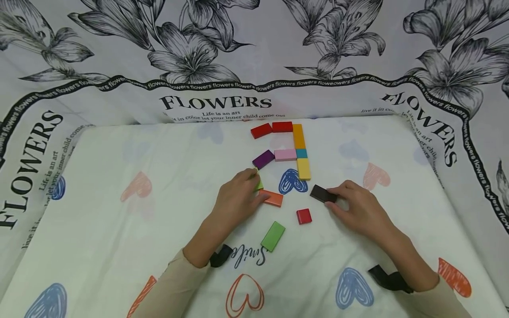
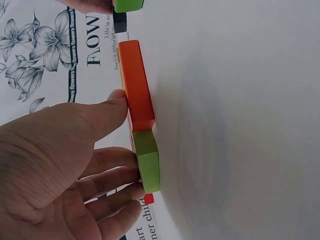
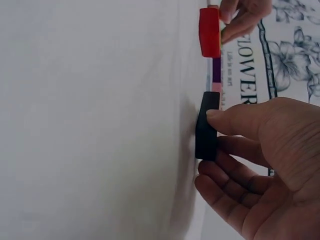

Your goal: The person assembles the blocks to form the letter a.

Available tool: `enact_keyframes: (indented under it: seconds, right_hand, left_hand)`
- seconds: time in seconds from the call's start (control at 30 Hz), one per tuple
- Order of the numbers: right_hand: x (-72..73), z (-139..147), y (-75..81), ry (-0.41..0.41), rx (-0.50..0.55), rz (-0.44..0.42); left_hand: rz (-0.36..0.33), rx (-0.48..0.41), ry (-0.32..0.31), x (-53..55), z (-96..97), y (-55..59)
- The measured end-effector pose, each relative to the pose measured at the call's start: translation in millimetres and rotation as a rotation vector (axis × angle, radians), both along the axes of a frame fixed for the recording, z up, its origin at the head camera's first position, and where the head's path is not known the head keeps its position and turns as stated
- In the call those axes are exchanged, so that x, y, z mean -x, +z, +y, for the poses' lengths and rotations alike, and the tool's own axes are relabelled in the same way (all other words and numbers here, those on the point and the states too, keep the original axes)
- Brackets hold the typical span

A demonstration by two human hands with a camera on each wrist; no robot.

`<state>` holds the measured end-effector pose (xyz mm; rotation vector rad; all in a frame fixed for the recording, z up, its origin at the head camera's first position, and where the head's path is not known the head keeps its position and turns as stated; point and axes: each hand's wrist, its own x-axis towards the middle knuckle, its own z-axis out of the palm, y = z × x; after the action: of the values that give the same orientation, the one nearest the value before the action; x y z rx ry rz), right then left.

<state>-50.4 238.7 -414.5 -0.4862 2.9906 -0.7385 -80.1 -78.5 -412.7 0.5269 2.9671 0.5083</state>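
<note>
My left hand [image 1: 237, 194] is at a light green block [image 2: 149, 167] and an orange block [image 2: 137, 87], which meet at their ends. Its thumb touches the orange block while its bent fingers lie against the green one; in the head view the hand covers most of the green block. My right hand [image 1: 359, 207] pinches a black block [image 3: 207, 125] between thumb and fingers, low over the cloth. A purple block [image 1: 263, 159] lies just beyond the left fingers. Beside it runs a pink block [image 1: 285, 155], reaching a small blue block [image 1: 301, 153].
Yellow blocks [image 1: 304, 169] [image 1: 298, 136] adjoin the blue block, and two red blocks [image 1: 282, 127] [image 1: 261, 130] lie at the far end. Between the hands is a small red block [image 1: 304, 216]. Nearer lies a green block [image 1: 273, 236]. A heart-printed white cloth [image 1: 179, 159] covers the surface.
</note>
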Motion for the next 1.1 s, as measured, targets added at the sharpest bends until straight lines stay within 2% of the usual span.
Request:
enact_keyframes:
  seconds: [0.27,0.67,0.83,0.93,1.03,1.1]
  right_hand:
    - [1.3,6,1.6,-0.007,-0.005,-0.022]
    - [2.5,-3,-3.4,-0.001,0.006,0.018]
    - [0.0,-3,1.3,-0.012,-0.034,-0.008]
    - [-1.8,-4,6.7,-0.01,-0.087,0.027]
    - [-3.1,-8,12.9,0.022,-0.102,0.081]
    - [-4.2,-12,16.6,0.087,-0.081,0.099]
  left_hand:
    - [-0.013,0.005,-0.002,1.1,1.5,0.8]
    - [-0.019,0.011,0.008,0.9,-0.2,2.6]
    - [-0.023,0.008,0.006,1.0,0.9,2.7]
    - [-0.024,0.006,0.003,1.2,1.5,2.2]
    - [-0.026,0.005,0.004,1.5,2.0,1.7]
    - [-0.028,0.005,0.005,1.5,2.3,1.4]
